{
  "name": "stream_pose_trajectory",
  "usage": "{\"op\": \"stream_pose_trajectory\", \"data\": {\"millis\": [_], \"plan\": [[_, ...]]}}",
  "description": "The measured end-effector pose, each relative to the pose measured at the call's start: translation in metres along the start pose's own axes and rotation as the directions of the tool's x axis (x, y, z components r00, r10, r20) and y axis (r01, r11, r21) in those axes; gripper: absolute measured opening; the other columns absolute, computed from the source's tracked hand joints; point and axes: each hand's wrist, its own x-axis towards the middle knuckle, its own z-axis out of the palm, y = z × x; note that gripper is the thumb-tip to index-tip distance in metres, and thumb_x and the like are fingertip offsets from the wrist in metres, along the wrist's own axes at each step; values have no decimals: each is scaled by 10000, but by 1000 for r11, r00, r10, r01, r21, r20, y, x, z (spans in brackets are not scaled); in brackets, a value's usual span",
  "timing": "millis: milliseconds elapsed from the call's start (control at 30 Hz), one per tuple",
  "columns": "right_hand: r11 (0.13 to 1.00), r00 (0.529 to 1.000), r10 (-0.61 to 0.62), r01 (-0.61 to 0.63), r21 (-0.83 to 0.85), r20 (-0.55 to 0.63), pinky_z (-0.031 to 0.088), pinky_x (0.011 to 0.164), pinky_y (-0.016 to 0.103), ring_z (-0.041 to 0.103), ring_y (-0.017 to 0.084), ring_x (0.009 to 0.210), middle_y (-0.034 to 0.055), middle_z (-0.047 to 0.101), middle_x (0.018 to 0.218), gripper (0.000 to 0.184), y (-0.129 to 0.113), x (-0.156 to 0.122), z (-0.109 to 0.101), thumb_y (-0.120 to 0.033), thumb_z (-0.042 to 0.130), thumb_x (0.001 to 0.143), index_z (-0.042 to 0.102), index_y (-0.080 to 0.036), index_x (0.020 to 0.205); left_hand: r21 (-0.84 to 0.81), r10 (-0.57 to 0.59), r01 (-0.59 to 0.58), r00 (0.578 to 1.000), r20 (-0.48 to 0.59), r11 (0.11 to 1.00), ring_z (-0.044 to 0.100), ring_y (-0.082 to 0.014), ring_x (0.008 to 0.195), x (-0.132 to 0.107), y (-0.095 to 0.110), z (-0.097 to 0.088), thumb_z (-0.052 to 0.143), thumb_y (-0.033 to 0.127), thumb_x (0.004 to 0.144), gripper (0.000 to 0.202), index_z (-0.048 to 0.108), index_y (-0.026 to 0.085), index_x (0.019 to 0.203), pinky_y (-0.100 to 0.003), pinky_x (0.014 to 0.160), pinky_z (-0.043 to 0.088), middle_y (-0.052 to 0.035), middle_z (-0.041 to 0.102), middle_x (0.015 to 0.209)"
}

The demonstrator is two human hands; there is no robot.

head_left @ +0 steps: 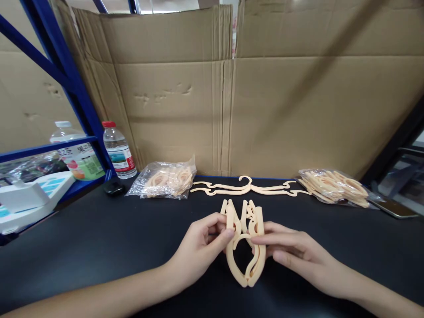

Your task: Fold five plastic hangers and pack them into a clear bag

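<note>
A folded peach plastic hanger (245,247) stands between my hands just above the black table (99,238). My left hand (202,247) pinches its left arm with thumb and fingers. My right hand (291,254) grips its right arm, index finger stretched across the front. Beyond it, an unfolded hanger of the same colour (247,187) lies flat and spread out on the table.
A clear bag of folded hangers (165,181) lies at the back left and another pile in plastic (334,185) at the back right. Two water bottles (117,150) stand by a blue rack (66,79). A cardboard wall (232,97) backs the table; a phone (394,207) lies far right.
</note>
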Motion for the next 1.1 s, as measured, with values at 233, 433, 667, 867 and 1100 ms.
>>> {"op": "stream_pose_trajectory", "data": {"millis": [233, 433, 667, 867, 1100], "plan": [[989, 997, 60, -67, 133, 57, 373, 1059, 456, 436, 267, 1288, 56, 335, 1483, 405, -1, -5, 2, -310, 513, 941, 507, -341, 1345, 46, 14, -13, 1000, -19, 999, 569, -195, 847, 1, 3, 0, 616, 316, 851, 177, 611, 140, 863, -279, 698, 496, -56, 596, 867], [994, 999, 43, -45, 101, 23, 396, 1048, 434, 497, 235, 1219, 60, 411, 1412, 402, -2, -6, 2, -284, 509, 946, 507, -350, 1342, 30, 7, -7, 1000, 8, 1000, 579, -195, 871, -2, 7, 2, 632, 296, 836, 165, 621, 154, 919, -300, 736, 517, -51, 586, 916], [991, 1000, 24, -26, 132, 16, 403, 1056, 397, 506, 199, 1210, 37, 372, 1427, 435, -4, -8, 2, -239, 507, 949, 472, -388, 1356, 77, 17, -21, 999, 48, 997, 581, -191, 857, -4, 13, 2, 636, 283, 834, 175, 629, 159, 958, -285, 710, 514, -52, 608, 911], [998, 1000, 0, 1, -57, 26, 333, 1103, 424, 381, 231, 1330, 56, 388, 1437, 448, -5, -8, -1, -243, 531, 933, 476, -351, 1364, 126, 36, -44, 997, 62, 991, 586, -186, 875, -3, 15, 3, 599, 284, 868, 162, 648, 180, 983, -283, 736, 521, -48, 621, 950], [997, 998, 38, -35, -67, 44, 386, 1068, 402, 422, 241, 1304, 73, 421, 1413, 373, -6, -10, 2, -283, 579, 901, 550, -298, 1272, 45, -60, 55, 992, 111, 997, 607, -182, 841, -4, 10, 5, 612, 304, 867, 182, 661, 171, 981, -282, 710, 550, -47, 646, 913]]}}
